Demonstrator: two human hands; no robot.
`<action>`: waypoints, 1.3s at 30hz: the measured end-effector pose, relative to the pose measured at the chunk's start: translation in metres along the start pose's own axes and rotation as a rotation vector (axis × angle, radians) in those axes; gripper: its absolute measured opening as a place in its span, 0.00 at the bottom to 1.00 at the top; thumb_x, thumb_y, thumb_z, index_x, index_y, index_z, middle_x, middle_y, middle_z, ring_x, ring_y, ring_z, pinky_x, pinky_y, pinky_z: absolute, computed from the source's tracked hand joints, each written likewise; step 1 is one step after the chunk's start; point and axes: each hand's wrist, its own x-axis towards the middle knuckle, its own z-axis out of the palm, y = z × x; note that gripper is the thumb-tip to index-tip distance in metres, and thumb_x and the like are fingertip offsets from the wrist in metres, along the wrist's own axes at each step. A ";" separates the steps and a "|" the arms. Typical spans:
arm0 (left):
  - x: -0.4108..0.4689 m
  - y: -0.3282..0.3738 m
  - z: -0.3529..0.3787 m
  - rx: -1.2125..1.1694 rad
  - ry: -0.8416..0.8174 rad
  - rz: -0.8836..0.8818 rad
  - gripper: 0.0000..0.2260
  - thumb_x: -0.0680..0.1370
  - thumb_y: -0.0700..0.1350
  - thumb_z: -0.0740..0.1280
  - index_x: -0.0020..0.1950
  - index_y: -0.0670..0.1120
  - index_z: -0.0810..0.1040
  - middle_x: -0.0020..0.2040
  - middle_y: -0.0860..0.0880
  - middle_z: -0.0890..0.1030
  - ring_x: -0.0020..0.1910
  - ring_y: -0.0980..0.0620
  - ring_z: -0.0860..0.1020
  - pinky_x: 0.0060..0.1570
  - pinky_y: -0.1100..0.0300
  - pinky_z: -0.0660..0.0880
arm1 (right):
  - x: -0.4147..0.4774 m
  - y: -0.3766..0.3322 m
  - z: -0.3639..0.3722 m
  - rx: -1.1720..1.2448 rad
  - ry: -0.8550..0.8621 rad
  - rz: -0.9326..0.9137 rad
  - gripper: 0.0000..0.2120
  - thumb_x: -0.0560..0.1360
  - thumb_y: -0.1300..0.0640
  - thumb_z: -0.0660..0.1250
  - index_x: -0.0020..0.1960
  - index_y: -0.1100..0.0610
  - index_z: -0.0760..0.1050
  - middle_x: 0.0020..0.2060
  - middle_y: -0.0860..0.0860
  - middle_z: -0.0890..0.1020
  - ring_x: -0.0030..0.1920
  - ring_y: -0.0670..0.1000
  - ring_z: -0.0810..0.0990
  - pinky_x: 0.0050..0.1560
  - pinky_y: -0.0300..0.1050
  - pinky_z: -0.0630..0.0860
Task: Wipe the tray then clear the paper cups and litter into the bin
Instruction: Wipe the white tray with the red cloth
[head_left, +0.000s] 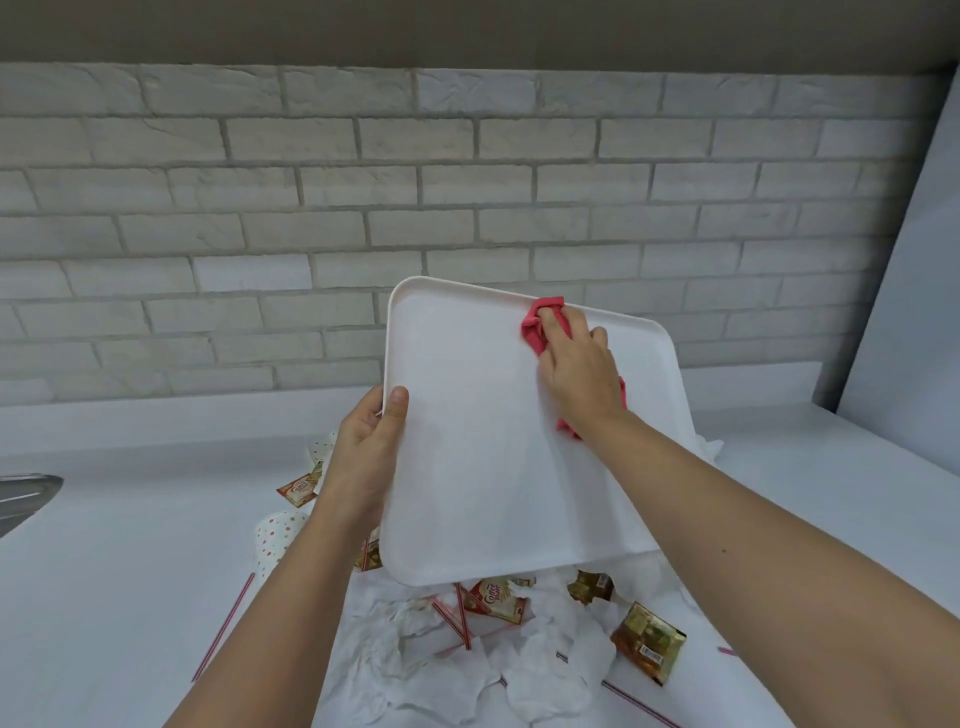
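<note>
Holding the white tray (483, 441) tilted above the litter (519, 634), we clamp our left hand (363, 457) on its 9 o'clock rim, right hand (576, 374) pressing the red cloth (537, 325) at 1 o'clock; looks light, stiff, slick.

I hold the tray (467, 441) above the counter (130, 519); the cloth (535, 322) lies on its far edge; litter (519, 639) lies under its near edge.

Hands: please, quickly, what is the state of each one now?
Left hand: closed on the left edge of the white tray, holding it tilted up off the counter.
Right hand: closed on the red cloth, pressing it on the tray.
</note>
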 end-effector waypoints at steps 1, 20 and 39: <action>0.000 0.000 0.002 -0.002 -0.003 0.001 0.10 0.80 0.48 0.59 0.54 0.47 0.77 0.42 0.51 0.85 0.39 0.53 0.83 0.38 0.58 0.81 | 0.001 0.009 -0.001 0.007 0.006 0.014 0.21 0.79 0.59 0.53 0.72 0.52 0.63 0.68 0.51 0.66 0.49 0.58 0.69 0.47 0.49 0.68; 0.002 0.001 0.027 -0.093 0.043 0.045 0.06 0.79 0.44 0.60 0.49 0.46 0.75 0.35 0.53 0.84 0.33 0.57 0.82 0.32 0.63 0.79 | -0.015 0.148 -0.013 0.029 -0.190 0.341 0.20 0.81 0.51 0.54 0.70 0.57 0.67 0.64 0.58 0.68 0.60 0.62 0.74 0.58 0.51 0.71; 0.012 -0.012 0.039 -0.243 0.185 0.030 0.05 0.79 0.47 0.62 0.45 0.49 0.74 0.35 0.56 0.83 0.34 0.60 0.81 0.37 0.63 0.80 | -0.091 0.113 0.007 0.085 -0.505 0.305 0.16 0.79 0.44 0.57 0.57 0.50 0.78 0.51 0.50 0.70 0.51 0.52 0.78 0.52 0.47 0.76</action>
